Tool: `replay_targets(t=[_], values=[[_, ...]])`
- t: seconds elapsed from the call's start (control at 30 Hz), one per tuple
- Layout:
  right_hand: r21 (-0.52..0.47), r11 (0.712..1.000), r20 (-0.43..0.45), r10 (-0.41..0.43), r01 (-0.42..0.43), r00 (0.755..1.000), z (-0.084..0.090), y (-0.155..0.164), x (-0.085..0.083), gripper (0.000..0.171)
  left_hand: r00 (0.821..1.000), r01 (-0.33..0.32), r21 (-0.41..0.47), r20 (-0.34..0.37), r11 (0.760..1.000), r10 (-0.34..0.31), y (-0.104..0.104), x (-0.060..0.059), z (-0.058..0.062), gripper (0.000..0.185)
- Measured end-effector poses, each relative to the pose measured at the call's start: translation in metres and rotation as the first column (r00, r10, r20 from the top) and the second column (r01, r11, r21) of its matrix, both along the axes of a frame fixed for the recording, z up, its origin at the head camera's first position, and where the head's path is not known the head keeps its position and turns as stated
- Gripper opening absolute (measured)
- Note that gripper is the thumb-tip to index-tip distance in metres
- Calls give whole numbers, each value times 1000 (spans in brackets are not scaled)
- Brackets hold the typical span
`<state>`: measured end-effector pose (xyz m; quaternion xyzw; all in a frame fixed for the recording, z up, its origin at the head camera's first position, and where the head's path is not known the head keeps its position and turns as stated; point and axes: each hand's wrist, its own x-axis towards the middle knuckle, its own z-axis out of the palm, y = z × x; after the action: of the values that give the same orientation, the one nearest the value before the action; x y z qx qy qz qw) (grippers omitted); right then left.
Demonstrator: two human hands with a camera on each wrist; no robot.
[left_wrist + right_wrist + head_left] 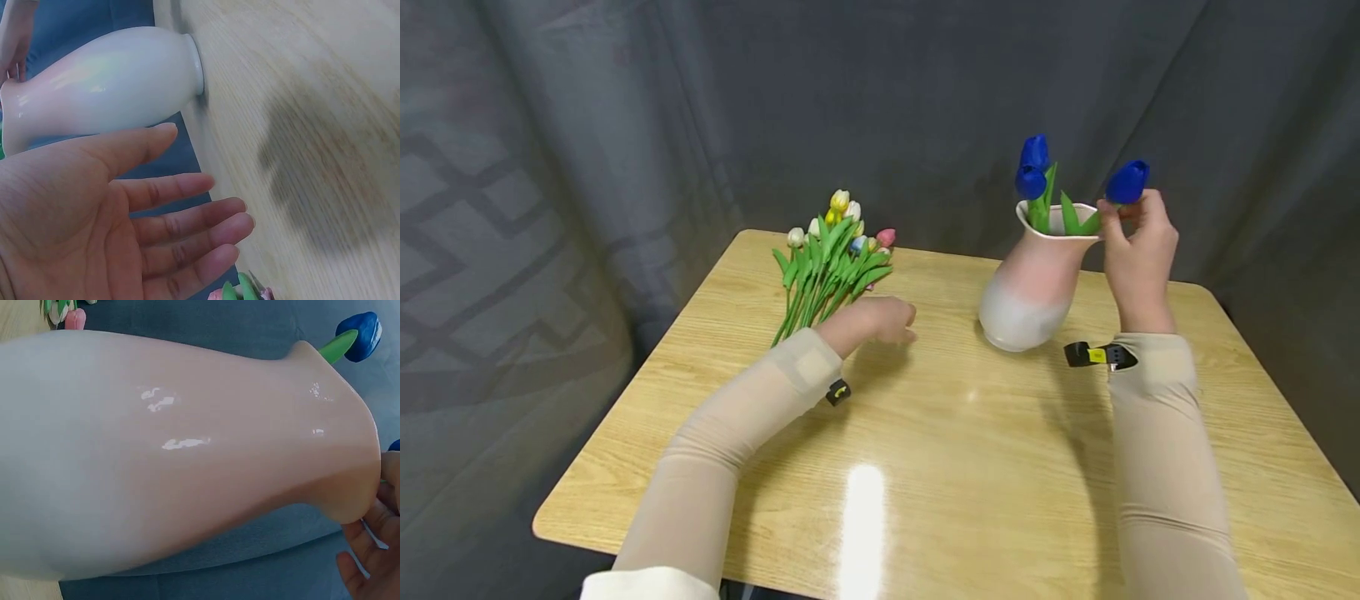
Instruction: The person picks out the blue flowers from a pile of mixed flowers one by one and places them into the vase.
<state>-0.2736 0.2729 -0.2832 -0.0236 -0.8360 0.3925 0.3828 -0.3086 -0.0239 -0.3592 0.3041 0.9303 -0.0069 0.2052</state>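
My right hand [1138, 254] is at the right side of the vase's mouth, its thumb and fingers pinching a blue tulip [1127, 182] just under the bloom. The tulip's green leaves reach into the opening; its lower stem is hidden. The vase [1033, 292], pink above and white below, stands upright, with other blue tulips [1033, 158] leaning at the left of its mouth. Over the table between vase and flower bunch hovers my left hand [876, 319]. In the left wrist view its palm and extended fingers [194, 228] hold nothing.
A bunch of white, yellow, pink and blue tulips [827, 267] lies on the wooden table [962, 467] at the left, its stems partly behind my left forearm. Grey curtains [880, 100] hang behind the table. A band of light reflects near the front edge.
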Motion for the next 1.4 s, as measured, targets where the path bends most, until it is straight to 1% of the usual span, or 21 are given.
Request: replay_targets(t=[0.1, 0.2, 0.27, 0.33, 0.4, 0.5, 0.57, 0.63, 0.7, 0.77, 0.8, 0.83, 0.9, 0.97, 1.0, 1.07, 1.13, 1.17, 1.23, 1.33, 1.4], values=[[-41, 999, 32, -19, 21, 999, 1, 0, 0, 24, 1000, -1, -2, -8, 1000, 1, -1, 0, 0, 36], [-29, 998, 37, -51, 52, 998, 2, 1, -2, 25, 1000, 3, 3, -15, 1000, -3, -1, 1, -1, 36], [-40, 998, 61, -55, 58, 997, 3, 2, -2, 25, 1000, 5, 5, -15, 1000, -5, -1, 1, -1, 35], [-91, 995, 101, -20, 29, 995, 4, 3, -2, 20, 1000, 7, 5, -17, 1000, -7, -1, 1, -2, 35], [-164, 986, 141, 36, -12, 989, 6, 3, -2, 13, 1000, 4, 5, -13, 1000, -4, -1, 1, -3, 35], [-283, 955, 175, 139, -85, 975, 9, 4, -1, 9, 1000, -3, 8, -4, 1000, 3, -1, 1, -3, 35], [-333, 934, 168, 194, -129, 967, 8, 4, 2, 11, 1000, -7, 12, 3, 1000, 7, -1, 2, -3, 35], [-408, 894, 139, 262, -186, 955, 4, 6, 6, 20, 1000, -6, 16, 5, 1000, 6, -1, 2, -3, 35], [-462, 847, 97, 342, -262, 935, -3, 10, 11, 34, 1000, -4, 20, 6, 1000, 4, -1, 2, -3, 34], [-487, 798, 56, 433, -353, 900, -13, 15, 14, 54, 1000, -5, 17, 8, 1000, 5, -1, 3, -3, 35], [-494, 770, 38, 484, -405, 874, -19, 18, 15, 64, 1000, -4, 12, 6, 1000, 4, -1, 3, -3, 35], [-482, 752, 45, 533, -449, 845, -25, 22, 15, 73, 1000, -3, 7, 5, 1000, 3, -2, 3, -3, 35], [-457, 716, 83, 626, -528, 776, -38, 30, 13, 87, 1000, -5, -6, -1, 1000, 5, -2, 3, -4, 36], [-440, 706, 185, 677, -556, 713, -50, 38, 11, 95, 1000, -3, -15, -4, 1000, 2, -2, 3, -5, 36], [-435, 706, 246, 690, -559, 681, -56, 42, 10, 100, 1000, 1, -15, -6, 1000, -1, -2, 3, -5, 36], [-408, 727, 375, 685, -553, 624, -68, 49, 8, 106, 1000, 3, -11, -5, 1000, -4, -1, 3, -6, 36], [-383, 749, 482, 661, -541, 575, -80, 54, 5, 109, 1000, 8, -5, -2, 1000, -8, -1, 3, -7, 35], [-372, 759, 524, 647, -534, 554, -85, 56, 4, 110, 1000, 8, -5, -1, 1000, -8, -1, 4, -7, 35], [-357, 770, 584, 625, -528, 518, -95, 60, 1, 110, 1000, 5, -7, 0, 1000, -5, -1, 4, -8, 34], [-351, 768, 642, 614, -536, 459, -106, 63, -2, 111, 1000, 0, -14, 2, 1000, 0, -1, 5, -7, 34], [-338, 764, 670, 605, -549, 430, -112, 64, -3, 111, 1000, -5, -11, 4, 1000, 5, -1, 5, -7, 34]])
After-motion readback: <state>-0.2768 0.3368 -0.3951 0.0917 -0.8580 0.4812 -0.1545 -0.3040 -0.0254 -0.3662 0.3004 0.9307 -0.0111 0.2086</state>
